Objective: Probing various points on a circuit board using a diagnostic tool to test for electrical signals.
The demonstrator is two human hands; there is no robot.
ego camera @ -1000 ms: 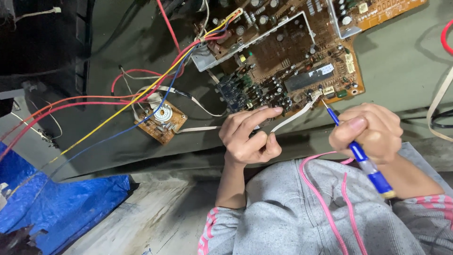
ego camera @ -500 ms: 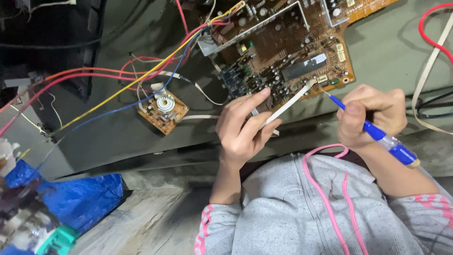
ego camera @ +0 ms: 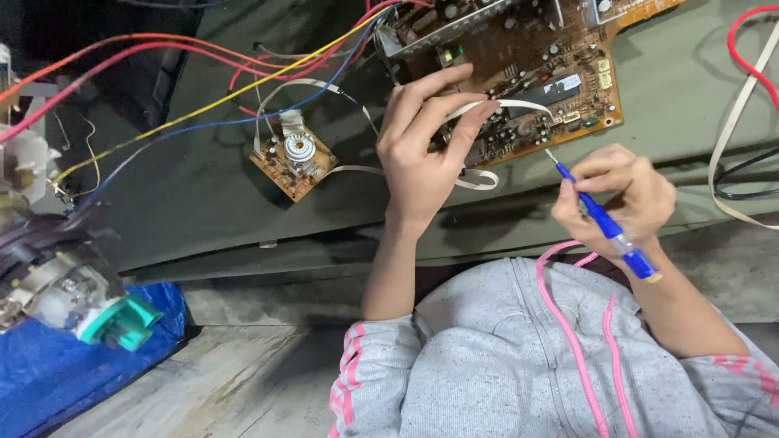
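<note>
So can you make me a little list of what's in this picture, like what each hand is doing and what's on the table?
Left hand: rests on the big brown circuit board, fingers on a white flat ribbon cable.
Right hand: holds a blue screwdriver, tip pointing at the board's near edge.
Small board: lies apart to the left, with a round white part on top.
Wires: red, yellow and blue, running from the left to the big board.
Surface: grey-green table.
Clothing: grey hoodie with pink cords.
</note>
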